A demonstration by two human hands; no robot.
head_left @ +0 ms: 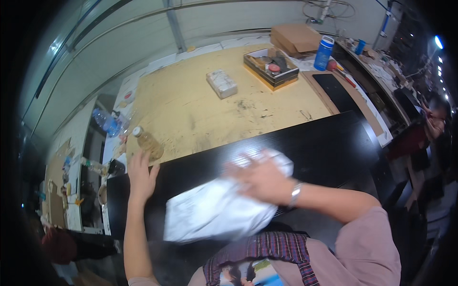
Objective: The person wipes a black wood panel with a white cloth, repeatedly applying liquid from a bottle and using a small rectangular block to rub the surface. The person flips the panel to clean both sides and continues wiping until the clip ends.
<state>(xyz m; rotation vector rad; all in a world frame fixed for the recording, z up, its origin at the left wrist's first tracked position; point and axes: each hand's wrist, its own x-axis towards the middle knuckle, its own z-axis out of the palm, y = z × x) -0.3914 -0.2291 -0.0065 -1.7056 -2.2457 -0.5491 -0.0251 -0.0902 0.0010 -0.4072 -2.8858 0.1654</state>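
Observation:
A glossy black board (329, 143) lies across the front of the workbench. My right hand (262, 178), wearing a metal band at the wrist, presses a bunched white cloth (214, 209) against the board. Motion smears its fingers, and the cloth is blurred as well. Part of the cloth trails left toward the board's near edge. My left hand (142, 174) rests at the board's left end with its fingers stretched out and apart. Just beyond those fingertips stands a clear bottle (148, 143) with a white cap and yellowish contents.
On the yellowish bench top (181, 95) lie a wrapped white block (222, 84) and an open box (271, 69) of odds and ends. A blue bottle (324, 53) and a cardboard box (296, 39) stand far right. Plastic bottles (107, 121) crowd the left. Another person (434, 119) is at right.

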